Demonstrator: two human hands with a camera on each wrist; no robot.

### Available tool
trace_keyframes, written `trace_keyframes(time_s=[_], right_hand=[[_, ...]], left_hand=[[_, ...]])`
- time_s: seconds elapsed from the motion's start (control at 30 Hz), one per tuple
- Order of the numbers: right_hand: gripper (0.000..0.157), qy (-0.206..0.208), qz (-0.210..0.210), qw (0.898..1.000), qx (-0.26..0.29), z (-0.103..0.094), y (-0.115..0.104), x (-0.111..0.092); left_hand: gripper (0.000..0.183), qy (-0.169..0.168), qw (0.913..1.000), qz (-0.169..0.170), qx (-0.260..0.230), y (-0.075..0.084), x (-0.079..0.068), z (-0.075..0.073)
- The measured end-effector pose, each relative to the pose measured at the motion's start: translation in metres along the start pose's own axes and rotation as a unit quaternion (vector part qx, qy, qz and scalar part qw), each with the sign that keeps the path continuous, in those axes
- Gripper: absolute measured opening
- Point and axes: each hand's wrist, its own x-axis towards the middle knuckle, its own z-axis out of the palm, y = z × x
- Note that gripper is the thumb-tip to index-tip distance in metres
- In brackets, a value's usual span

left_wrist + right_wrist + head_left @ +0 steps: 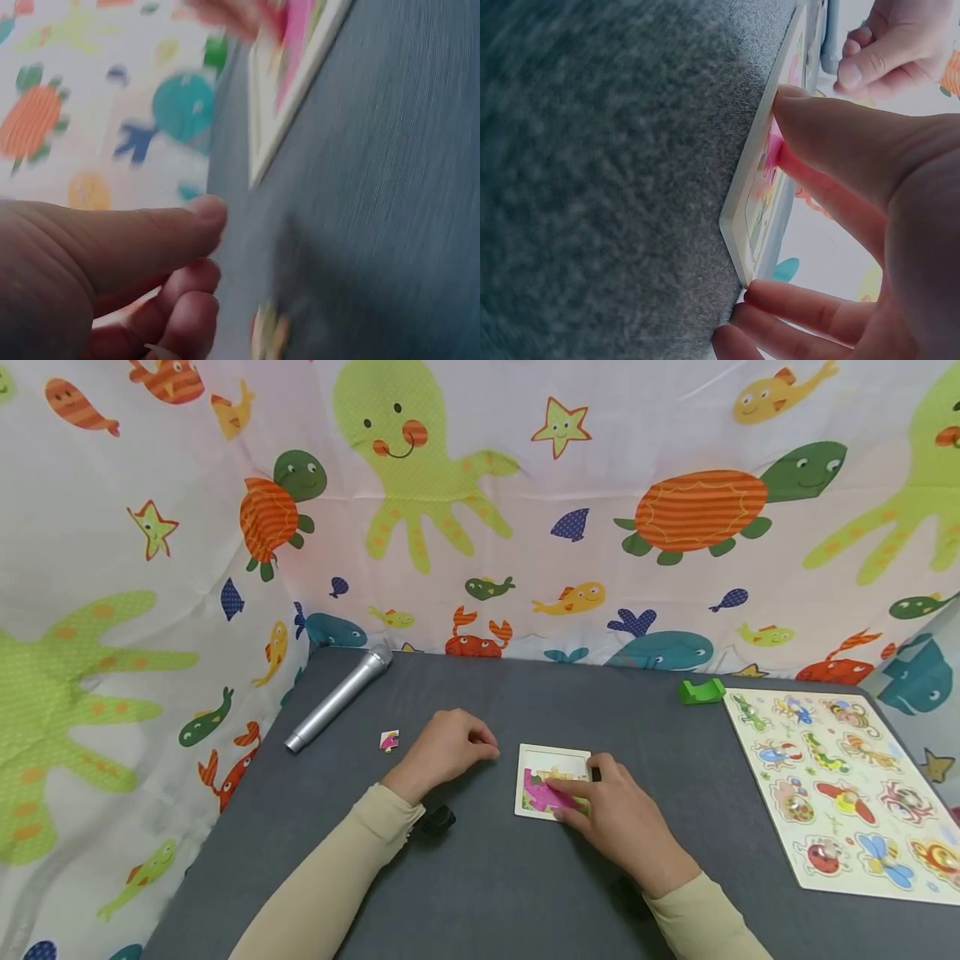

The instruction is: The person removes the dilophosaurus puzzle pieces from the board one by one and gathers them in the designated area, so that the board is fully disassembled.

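A small framed jigsaw puzzle (529, 783) lies flat on the table, its lower part filled with a pink figure and a pale area at the top. My right hand (626, 818) rests on its right side. The index finger touches the pink part and the thumb lies at the near edge; the other fingers are by the right edge (739, 217). Just left of the frame, my left hand (447, 747) hovers low with loosely curled fingers (191, 322), nothing visible between them. A loose pink-and-white puzzle piece (389, 741) lies to its left.
A silver microphone (339, 697) lies at the back left. At the right is a large board (787, 870) with animal and insect pictures, with a green block (702, 692) by its far corner. A sea-animal curtain (517, 535) hangs behind the table.
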Motion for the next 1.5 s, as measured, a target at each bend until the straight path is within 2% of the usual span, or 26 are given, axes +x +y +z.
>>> trace_keyframes(time_s=[0.13,0.33,0.63,0.93,1.17,1.5], right_hand=[[0.041,0.003,-0.001,1.0,0.006,0.001,0.0,0.0],[0.04,0.007,-0.006,1.0,0.005,0.001,0.0,0.0],[0.041,-0.004,0.002,1.0,0.002,-0.002,0.001,0.0],[0.041,-0.009,0.004,1.0,-0.008,-0.002,0.001,0.001],[0.039,0.005,-0.005,1.0,-0.007,-0.003,0.0,0.0],[0.038,0.012,-0.001,1.0,-0.002,-0.006,0.0,-0.002]], left_hand=[[0.01,-0.034,0.9985,0.043,0.006,0.016,-0.002,0.018],[0.016,-0.051,0.9972,0.044,0.032,0.026,-0.002,0.03],[0.017,-0.058,0.9954,0.058,0.049,0.028,0.001,0.038],[0.013,-0.069,0.9967,0.041,0.008,0.028,0.005,0.04],[0.015,-0.074,0.9965,0.033,-0.019,0.028,0.006,0.04],[0.016,-0.08,0.9964,0.03,-0.006,0.03,0.004,0.039]])
